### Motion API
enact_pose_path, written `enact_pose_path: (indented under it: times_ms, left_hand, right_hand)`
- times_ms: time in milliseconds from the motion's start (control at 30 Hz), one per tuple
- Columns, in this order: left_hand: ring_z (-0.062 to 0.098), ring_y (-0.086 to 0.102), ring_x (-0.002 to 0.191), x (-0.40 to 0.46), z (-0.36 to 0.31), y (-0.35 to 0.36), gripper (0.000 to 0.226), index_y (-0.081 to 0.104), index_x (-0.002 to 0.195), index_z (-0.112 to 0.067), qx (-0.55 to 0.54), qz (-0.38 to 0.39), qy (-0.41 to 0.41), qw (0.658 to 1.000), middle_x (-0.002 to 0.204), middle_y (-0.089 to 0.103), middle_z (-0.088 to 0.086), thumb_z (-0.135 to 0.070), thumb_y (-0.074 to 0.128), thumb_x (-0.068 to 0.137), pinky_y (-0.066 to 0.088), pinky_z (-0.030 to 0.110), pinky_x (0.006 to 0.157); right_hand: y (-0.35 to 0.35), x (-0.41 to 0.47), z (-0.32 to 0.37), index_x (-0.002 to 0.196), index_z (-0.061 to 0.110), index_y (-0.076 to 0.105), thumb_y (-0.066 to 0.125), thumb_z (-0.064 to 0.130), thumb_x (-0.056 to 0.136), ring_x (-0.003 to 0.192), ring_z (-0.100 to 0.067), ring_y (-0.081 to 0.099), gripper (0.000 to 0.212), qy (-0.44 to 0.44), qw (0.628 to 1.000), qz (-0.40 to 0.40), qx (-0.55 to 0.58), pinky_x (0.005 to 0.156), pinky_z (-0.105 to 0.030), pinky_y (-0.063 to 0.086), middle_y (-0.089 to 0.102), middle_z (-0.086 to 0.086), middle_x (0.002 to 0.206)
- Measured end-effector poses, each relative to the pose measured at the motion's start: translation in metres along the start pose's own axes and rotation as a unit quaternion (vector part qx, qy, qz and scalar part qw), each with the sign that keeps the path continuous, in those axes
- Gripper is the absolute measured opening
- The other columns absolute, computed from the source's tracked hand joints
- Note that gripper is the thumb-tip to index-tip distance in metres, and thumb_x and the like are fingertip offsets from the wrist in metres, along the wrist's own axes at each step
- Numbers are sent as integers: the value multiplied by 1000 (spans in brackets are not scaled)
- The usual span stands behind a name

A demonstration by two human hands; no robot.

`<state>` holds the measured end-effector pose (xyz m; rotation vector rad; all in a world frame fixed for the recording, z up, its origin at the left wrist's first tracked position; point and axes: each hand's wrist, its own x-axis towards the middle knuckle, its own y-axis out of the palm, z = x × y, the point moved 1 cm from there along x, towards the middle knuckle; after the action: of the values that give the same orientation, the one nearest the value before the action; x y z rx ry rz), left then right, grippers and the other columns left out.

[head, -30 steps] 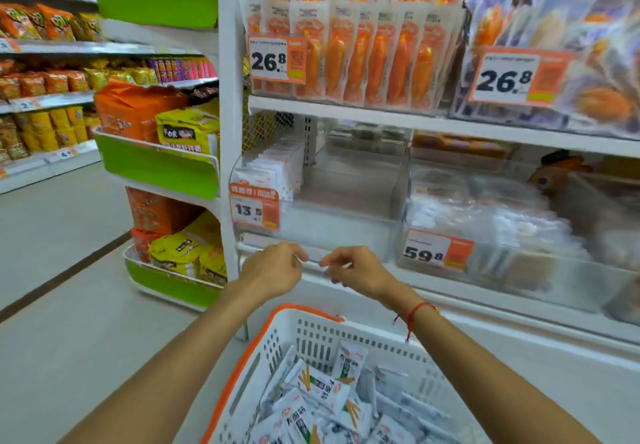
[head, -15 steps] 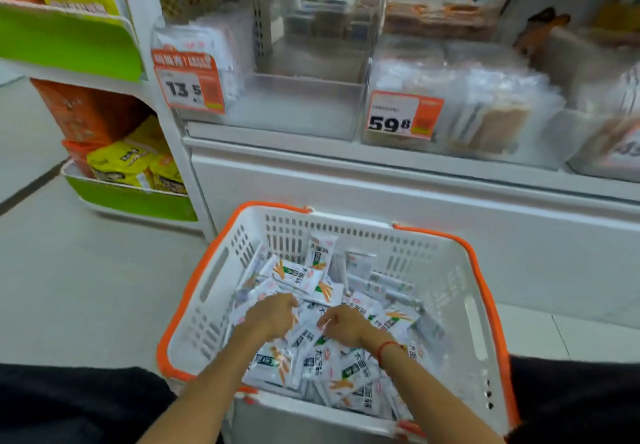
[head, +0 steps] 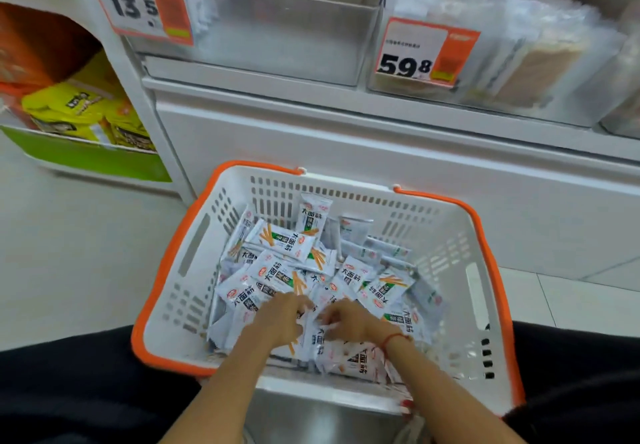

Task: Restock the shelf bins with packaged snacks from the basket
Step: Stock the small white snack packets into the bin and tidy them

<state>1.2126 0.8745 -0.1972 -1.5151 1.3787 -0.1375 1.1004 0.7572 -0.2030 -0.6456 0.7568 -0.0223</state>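
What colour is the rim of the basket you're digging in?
Orange, on a white slotted basket; the rim shows best in the head view.

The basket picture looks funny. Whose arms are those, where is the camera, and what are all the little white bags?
The camera sits on a person's head and looks down, so you see their own arms. The left hand and right hand are down among small white snack packets piled in a white basket with an orange rim. The hands are blurry, so I cannot tell if they have grabbed any. Above is a nearly empty clear shelf bin with a 13.5 price tag. The packets probably go there.
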Motion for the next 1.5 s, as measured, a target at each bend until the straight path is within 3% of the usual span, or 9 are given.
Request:
enact_pose_path:
  times_ms: [333,567,667,833,1067,1200,1300,1433,1500]
  left_hand:
    - [11,31,129,11,-16,-9,57,48,133,-39,-63,-93,108,988,140,38,-12,-59,59,81,26,34,106]
    - [6,55,94,18,-31,-8,13,57,93,-26,-317,-116,55,940,94,59,-13,-38,60,89,43,28,87]
    - [17,56,83,19,-31,-7,19,54,103,-15,-390,-128,10,912,91,58,0,-32,53,95,43,29,76]
    - [19,51,88,27,-25,-7,12,51,107,-15,-465,-96,-61,878,92,53,-1,-23,47,99,39,29,79]
    - [27,33,137,26,-30,-9,47,33,145,-9,-483,-69,-100,867,149,33,10,-26,39,102,28,34,108]
    - [25,47,115,29,-31,-10,41,40,139,2,-516,-51,-147,842,134,48,17,-17,34,103,34,30,100]
    - [28,57,87,24,-34,-15,38,48,131,7,-544,22,-164,823,98,62,17,-16,37,102,48,37,82]
    - [28,42,129,9,-45,-24,46,29,145,-5,-463,97,-155,867,140,39,9,-20,37,103,35,34,103]
    - [24,47,116,7,-44,-26,28,47,126,-12,-438,113,-146,880,123,44,2,-22,37,102,33,32,97]
  right_hand:
    - [-79,-27,-3,113,12,65,64,8,89,35,-4,25,25,-45,992,11,115,44,-15,25,27,12,34]
    - [-87,-40,-27,91,9,64,54,19,96,68,-15,57,15,36,926,-257,274,58,-17,47,64,-8,82]
    - [-70,-44,-55,84,2,58,39,11,98,88,-26,55,25,178,976,-118,49,70,-27,43,62,-20,102]
    - [-37,-49,-82,140,10,33,47,23,94,130,-33,36,50,189,974,-51,-114,106,-39,32,36,-12,144]
    - [-65,-39,-66,121,18,60,81,37,68,124,-28,48,60,196,961,-67,-185,104,-37,38,58,-6,127]
    - [-103,-50,-33,128,21,59,77,31,75,134,-25,39,56,153,968,58,-193,112,-43,30,50,-1,139]
    - [-112,-52,-16,119,21,66,73,21,81,114,-19,54,38,60,987,71,-132,101,-36,40,66,5,113]
    - [-104,-40,-1,110,17,72,72,16,83,99,-22,63,28,-26,997,5,-75,91,-35,49,71,-4,102]
    - [-97,-32,4,107,16,73,72,15,82,101,-20,64,25,-64,994,-41,-81,92,-35,51,71,-6,109]
